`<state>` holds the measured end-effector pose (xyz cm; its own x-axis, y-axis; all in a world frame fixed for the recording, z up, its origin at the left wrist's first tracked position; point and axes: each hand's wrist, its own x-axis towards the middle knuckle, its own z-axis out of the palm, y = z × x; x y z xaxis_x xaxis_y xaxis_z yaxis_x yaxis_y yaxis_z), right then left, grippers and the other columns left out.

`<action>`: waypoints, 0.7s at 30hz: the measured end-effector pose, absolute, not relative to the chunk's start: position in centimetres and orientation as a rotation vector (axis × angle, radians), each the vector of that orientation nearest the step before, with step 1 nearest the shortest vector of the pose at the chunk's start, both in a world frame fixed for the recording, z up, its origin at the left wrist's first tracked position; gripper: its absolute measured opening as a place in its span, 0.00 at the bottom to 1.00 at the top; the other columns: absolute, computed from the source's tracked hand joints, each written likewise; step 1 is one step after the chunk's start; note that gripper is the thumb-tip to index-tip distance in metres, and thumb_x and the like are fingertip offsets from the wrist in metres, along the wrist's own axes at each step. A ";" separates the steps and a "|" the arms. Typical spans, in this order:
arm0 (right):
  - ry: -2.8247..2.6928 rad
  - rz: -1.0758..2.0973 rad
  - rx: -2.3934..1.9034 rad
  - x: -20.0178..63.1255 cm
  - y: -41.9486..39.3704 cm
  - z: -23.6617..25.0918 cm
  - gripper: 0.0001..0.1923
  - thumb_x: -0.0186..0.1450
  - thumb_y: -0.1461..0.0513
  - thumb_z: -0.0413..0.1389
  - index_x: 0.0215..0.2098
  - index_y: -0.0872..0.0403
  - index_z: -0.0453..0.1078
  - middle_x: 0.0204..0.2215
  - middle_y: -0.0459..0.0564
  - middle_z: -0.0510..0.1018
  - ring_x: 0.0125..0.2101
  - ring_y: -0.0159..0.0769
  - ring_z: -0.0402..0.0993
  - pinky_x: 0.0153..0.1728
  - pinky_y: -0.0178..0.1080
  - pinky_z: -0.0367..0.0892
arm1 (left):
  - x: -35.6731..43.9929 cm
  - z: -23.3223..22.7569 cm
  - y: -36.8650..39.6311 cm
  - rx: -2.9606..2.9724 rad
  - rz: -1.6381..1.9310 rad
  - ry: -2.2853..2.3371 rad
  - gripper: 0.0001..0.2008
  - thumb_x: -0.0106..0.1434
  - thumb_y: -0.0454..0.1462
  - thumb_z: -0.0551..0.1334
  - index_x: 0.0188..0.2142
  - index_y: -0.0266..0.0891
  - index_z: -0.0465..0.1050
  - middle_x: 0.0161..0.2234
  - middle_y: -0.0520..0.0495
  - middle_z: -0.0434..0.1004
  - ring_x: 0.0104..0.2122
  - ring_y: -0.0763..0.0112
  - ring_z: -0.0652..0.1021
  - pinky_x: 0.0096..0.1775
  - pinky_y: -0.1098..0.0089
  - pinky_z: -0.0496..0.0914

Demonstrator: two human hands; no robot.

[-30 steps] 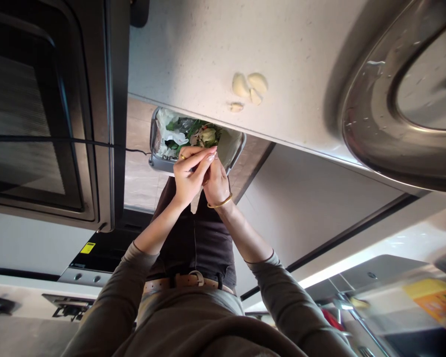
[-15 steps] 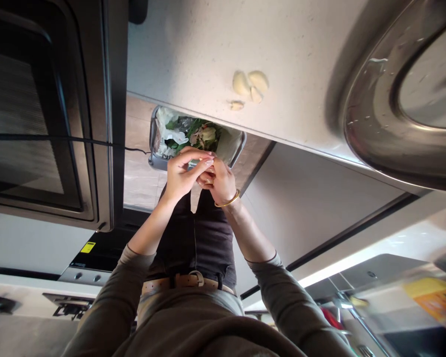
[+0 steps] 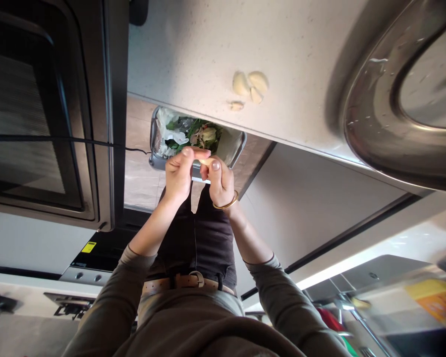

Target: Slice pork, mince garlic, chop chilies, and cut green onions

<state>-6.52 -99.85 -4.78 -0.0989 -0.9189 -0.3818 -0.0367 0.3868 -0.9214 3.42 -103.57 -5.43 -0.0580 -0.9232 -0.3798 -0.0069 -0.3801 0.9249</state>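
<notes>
Head view: both hands (image 3: 198, 173) pinch one small, pale garlic clove (image 3: 205, 161) above the bin (image 3: 154, 148).

Four garlic cloves (image 3: 250, 88), one bin (image 3: 156, 148)

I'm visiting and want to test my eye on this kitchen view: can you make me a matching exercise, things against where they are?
Things:
1. peeled garlic cloves
2. bin
3. gold bangle
4. metal bowl

Places:
A. on the wrist of the right hand
B. on the floor beyond the counter edge, full of scraps
C. lying loose on the counter
D. at the far right of the counter

Pairs: 1-C, 2-B, 3-A, 4-D
</notes>
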 end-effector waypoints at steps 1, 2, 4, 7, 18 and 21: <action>1.469 -0.938 -0.894 -6.7 -99.9 -4.7 0.25 0.69 0.47 0.36 0.29 0.52 0.65 0.24 0.45 0.65 0.25 0.30 0.64 0.30 0.36 0.63 | 3.7 -5.3 -103.7 1.463 -1.513 -1.118 0.17 0.64 0.51 0.52 0.35 0.47 0.76 0.35 0.51 0.77 0.39 0.71 0.77 0.42 0.65 0.71; 1.461 -0.929 -0.887 -6.9 -100.0 -4.7 0.25 0.68 0.46 0.37 0.31 0.51 0.66 0.25 0.46 0.66 0.26 0.31 0.64 0.30 0.37 0.64 | 3.9 -5.1 -103.9 1.457 -1.494 -1.201 0.18 0.66 0.50 0.50 0.38 0.48 0.76 0.38 0.51 0.77 0.41 0.70 0.76 0.43 0.64 0.70; 1.440 -0.914 -0.899 -7.4 -100.1 -4.6 0.24 0.68 0.46 0.38 0.33 0.51 0.68 0.26 0.46 0.67 0.27 0.32 0.65 0.31 0.37 0.64 | 4.5 -4.7 -104.2 1.425 -1.478 -1.360 0.16 0.65 0.50 0.52 0.42 0.49 0.75 0.41 0.50 0.76 0.43 0.68 0.76 0.44 0.63 0.70; 1.400 -0.912 -0.954 -8.0 -100.2 -4.4 0.23 0.68 0.47 0.39 0.33 0.51 0.67 0.26 0.47 0.68 0.28 0.32 0.65 0.32 0.38 0.64 | 5.2 -4.0 -104.5 1.385 -1.478 -1.514 0.12 0.61 0.47 0.60 0.39 0.47 0.76 0.38 0.49 0.76 0.41 0.68 0.75 0.44 0.63 0.69; 1.323 -0.901 -1.046 -8.4 -99.9 -4.6 0.19 0.70 0.51 0.38 0.32 0.52 0.62 0.27 0.46 0.68 0.27 0.30 0.66 0.32 0.36 0.63 | 5.9 -3.7 -105.0 1.394 -1.353 -1.750 0.10 0.60 0.43 0.61 0.27 0.41 0.71 0.26 0.51 0.72 0.33 0.71 0.72 0.38 0.66 0.68; 1.310 -0.883 -1.087 -8.6 -99.9 -4.8 0.18 0.70 0.52 0.37 0.35 0.52 0.63 0.28 0.46 0.69 0.28 0.30 0.67 0.32 0.36 0.64 | 5.7 -3.5 -104.9 1.419 -1.322 -1.766 0.09 0.62 0.42 0.59 0.29 0.41 0.71 0.27 0.51 0.73 0.33 0.70 0.73 0.39 0.66 0.68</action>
